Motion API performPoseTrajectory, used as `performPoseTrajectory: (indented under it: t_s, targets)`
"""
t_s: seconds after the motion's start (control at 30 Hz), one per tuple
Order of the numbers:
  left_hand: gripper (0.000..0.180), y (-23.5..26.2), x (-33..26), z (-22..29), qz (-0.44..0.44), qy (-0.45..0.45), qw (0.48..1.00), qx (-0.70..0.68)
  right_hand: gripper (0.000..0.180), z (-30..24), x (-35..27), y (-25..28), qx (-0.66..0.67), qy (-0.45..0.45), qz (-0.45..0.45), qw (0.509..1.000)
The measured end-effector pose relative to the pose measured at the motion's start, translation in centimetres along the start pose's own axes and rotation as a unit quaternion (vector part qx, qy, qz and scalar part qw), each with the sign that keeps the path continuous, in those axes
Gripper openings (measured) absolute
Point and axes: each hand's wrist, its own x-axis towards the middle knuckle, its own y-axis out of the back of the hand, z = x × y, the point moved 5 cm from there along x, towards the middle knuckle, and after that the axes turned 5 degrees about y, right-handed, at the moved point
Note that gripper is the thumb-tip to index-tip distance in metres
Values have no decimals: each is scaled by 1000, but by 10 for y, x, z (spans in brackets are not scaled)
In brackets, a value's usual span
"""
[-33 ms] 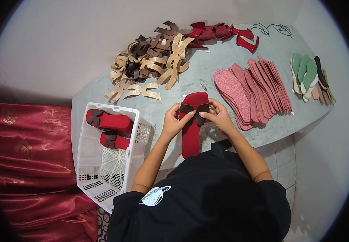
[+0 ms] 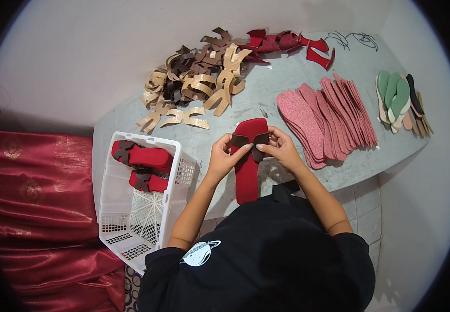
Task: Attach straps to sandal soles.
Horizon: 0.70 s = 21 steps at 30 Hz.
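Compared with the earlier frame, hands and work match closely; the whole view sits only a touch differently. The red slide sandal is in front of me over the grey table, toe end away from me. A white plastic crate holding red sandals with brown straps stands just beside my left forearm. Beyond lie tan and brown strap pieces, red strap pieces and black cord; pink insoles fan out to the right, green soles farther off. My left hand and right hand are partly closed — thumbs on the dark brown strap, fingertips hidden behind it.
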Motion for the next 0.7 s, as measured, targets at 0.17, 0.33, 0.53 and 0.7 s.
performPoseTrajectory:
  t_s: [0.17, 0.33, 0.53, 0.7]
  targets:
    - [22, 18, -8, 28, 42, -16, 999, 8, 47, -20, 22, -31, -47, 9, -83, 995]
    - [24, 50, -22, 48, 90, -35, 995, -30, 47, -22, 45, -67, -28, -20, -134, 990]
    - [23, 90, -49, 76, 162, -68, 984, -40, 43, -27, 65, -126, -62, 16, -222, 973]
    - [22, 125, -78, 77, 252, -114, 960, -51, 45, -20, 75, -172, -74, 73, -304, 947]
